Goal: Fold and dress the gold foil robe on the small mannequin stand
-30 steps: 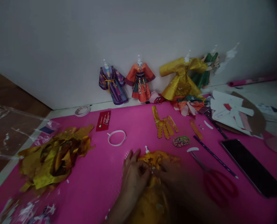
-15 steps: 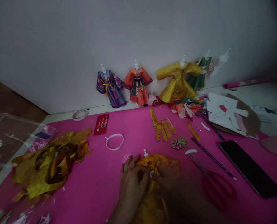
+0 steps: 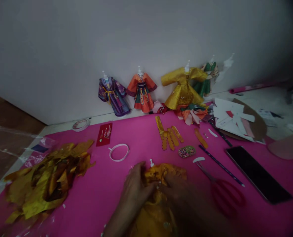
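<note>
The left hand (image 3: 135, 189) lies palm down along the golden gown (image 3: 161, 217), to the left of the scissors (image 3: 213, 180), its wrist low and its forearm rising from the bottom edge. Its fingers point away from the wearer and lie close together beside the collar, while the thumb spreads away from them toward the right hand (image 3: 178, 191). That hand comes in from the scissors' side, bent over the front of the gown; it is dark and blurred, so I cannot tell whether its fingers pinch the cloth.

Half a second ago the left thumb and forefinger were curled toward each other at the waist; now they are straighter and wider apart. The right hand is in much the same place on the gown. The view has shifted a little.

The gown is on the pink sheet (image 3: 99, 187), left of the scissors. Its white neck peg (image 3: 151, 163) points away from the wearer, and its long axis runs nearly straight from there toward the wearer, the lower skirt leaving the frame.
</note>
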### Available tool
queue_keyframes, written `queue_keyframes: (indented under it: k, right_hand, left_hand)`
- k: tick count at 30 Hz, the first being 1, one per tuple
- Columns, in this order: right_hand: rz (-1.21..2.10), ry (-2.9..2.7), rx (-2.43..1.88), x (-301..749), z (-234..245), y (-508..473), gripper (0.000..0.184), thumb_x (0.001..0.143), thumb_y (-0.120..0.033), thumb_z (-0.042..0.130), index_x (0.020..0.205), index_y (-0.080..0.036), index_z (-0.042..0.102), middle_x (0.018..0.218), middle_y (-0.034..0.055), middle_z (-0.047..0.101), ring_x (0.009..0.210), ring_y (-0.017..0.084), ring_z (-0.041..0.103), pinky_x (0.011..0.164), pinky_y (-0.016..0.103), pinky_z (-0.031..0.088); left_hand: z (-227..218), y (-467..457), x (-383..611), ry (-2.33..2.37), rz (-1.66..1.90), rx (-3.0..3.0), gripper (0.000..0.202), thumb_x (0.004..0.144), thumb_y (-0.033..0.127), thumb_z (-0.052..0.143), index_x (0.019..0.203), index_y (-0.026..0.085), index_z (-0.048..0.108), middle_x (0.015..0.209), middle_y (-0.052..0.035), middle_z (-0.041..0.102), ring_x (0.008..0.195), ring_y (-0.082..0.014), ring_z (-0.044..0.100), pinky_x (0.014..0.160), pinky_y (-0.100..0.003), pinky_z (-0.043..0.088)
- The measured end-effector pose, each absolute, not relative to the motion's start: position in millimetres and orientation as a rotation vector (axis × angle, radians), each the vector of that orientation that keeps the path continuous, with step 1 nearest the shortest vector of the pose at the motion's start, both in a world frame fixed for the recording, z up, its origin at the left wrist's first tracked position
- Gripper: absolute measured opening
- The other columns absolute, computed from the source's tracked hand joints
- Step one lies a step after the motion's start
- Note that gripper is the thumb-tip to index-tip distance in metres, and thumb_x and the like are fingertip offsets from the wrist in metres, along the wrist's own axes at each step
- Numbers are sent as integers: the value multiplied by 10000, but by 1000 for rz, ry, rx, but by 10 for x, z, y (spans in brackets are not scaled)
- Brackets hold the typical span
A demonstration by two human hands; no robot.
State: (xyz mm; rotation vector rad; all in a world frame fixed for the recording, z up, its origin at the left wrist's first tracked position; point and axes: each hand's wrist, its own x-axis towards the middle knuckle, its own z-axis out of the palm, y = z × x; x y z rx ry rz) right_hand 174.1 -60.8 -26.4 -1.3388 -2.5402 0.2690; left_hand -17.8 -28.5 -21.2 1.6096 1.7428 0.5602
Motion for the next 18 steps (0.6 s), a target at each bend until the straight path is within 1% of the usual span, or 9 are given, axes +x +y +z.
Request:
queue_keyframes:
  k: [2,6,8,12,15,18]
  right_hand:
    - [293,-2547,-1352,1737,-254,-590,225,889,-135,583,1082,-220,663,873,50,645,719,201,592,599,294,441]
    - [379,-2584,-1346,1742,-233,-563,194,803,-107,636,963,-209,677,877,39,678,702,194,611,575,288,443]
    - [403,-2591,-1354,1741,-209,-567,212,801,-97,618,980,-198,671,915,45,696,704,194,615,574,293,448]
    - [399,-2591,-1380,1733,-132,-588,223,820,-63,580,984,-183,672,874,42,688,696,195,611,585,299,453]
    - [396,-2602,-1372,1735,-83,-588,219,797,-76,616,981,-175,682,849,39,684,672,186,605,584,293,456]
    - [365,-2596,-1381,1740,-87,-579,221,785,-66,623,970,-167,689,821,50,686,649,193,603,552,290,449]
  left_hand:
    - [-199,-259,-175,1737,526,1622,745,667,298,747,1353,105,531,1248,-196,649,1166,-388,591,1012,-562,442]
    - [-231,-235,-186,1716,497,1644,738,687,297,715,1371,112,510,1269,-197,640,1183,-392,589,1017,-559,441]
    - [-268,-228,-194,1699,497,1653,722,703,296,695,1374,119,495,1291,-198,631,1209,-388,583,1029,-553,442]
    - [-318,-224,-193,1675,512,1668,708,730,310,684,1379,112,479,1315,-207,619,1236,-381,580,1041,-543,447]
    - [-307,-234,-176,1686,521,1668,697,744,317,692,1382,129,485,1317,-196,624,1234,-379,585,1029,-542,458]
    - [-280,-247,-156,1695,522,1673,686,730,287,707,1368,128,512,1293,-186,642,1206,-371,598,1020,-537,459]
